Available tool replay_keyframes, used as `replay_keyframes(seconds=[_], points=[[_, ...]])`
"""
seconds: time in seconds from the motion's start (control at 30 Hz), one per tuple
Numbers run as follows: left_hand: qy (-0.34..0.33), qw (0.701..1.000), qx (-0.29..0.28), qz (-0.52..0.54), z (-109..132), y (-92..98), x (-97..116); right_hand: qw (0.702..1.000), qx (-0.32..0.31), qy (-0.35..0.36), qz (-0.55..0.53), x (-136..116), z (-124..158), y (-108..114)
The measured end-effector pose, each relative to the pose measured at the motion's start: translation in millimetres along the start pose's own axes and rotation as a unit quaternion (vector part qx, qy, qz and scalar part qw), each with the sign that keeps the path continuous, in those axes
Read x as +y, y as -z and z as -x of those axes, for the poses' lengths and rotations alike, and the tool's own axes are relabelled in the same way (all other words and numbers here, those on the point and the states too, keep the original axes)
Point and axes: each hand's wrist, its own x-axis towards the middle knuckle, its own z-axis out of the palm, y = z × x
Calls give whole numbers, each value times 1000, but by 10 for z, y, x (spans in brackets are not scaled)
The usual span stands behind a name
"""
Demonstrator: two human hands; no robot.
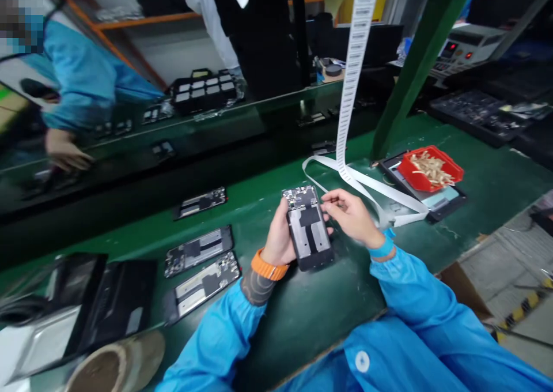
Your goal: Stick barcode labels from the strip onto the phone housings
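Observation:
An opened smartphone point(309, 230), its circuit board bare at the top end, lies tilted in my left hand point(277, 234). The fingers of that hand wrap around it from below, and some tips show past its right edge. At the upper right edge of the phone, my right hand point(351, 214) is closed in a pinch; what its fingertips hold, if anything, is too small to make out. Left of my hands, three more opened phones lie on the green bench: one farther back point(202, 203), one in the middle point(199, 251) and one nearer point(204, 285).
A strip of barcode labels point(355, 63) hangs down and trails over the bench point(345, 300). A red tray point(458, 173) of small pale pieces stands at right beside a green post point(415, 63). Dark cases point(121, 300) and a tape roll point(116, 363) lie at left. Another person's hand point(67, 150) is across the bench.

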Motion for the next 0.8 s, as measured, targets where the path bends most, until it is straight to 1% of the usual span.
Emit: replay_keyframes(seconds=[0.13, 0.23, 0.4, 0.57, 0.63, 0.67, 0.7, 0.73, 0.77, 0.8], points=[[-35, 998, 46, 2, -52, 38, -15, 999, -38, -16, 10, 57, -2, -6], [-57, 997, 50, -1, -62, 62, -19, 998, -55, -20, 22, 60, 1, 1], [-47, 998, 42, 1, -62, 40, -19, 998, -58, -13, 24, 65, -9, 16], [-27, 999, 43, 10, -64, 19, -7, 998, -58, -26, 6, 64, 25, -45], [-15, 999, 38, 9, -41, 20, 0, 998, -59, -25, 25, 55, 1, 10], [-11, 999, 33, 8, -25, 22, 4, 998, -44, -11, 52, 52, -37, 80], [-12, 1000, 28, 8, -9, 23, 10, 995, -12, 11, 94, 52, -96, 180], [-17, 1000, 21, 7, 1, 22, 17, 987, 39, 32, 150, 58, -173, 306], [-24, 1000, 14, 3, -1, 20, 26, 970, 97, 43, 218, 73, -266, 448], [-28, 1000, 5, -4, -19, 14, 36, 945, 153, 39, 287, 97, -367, 592]])
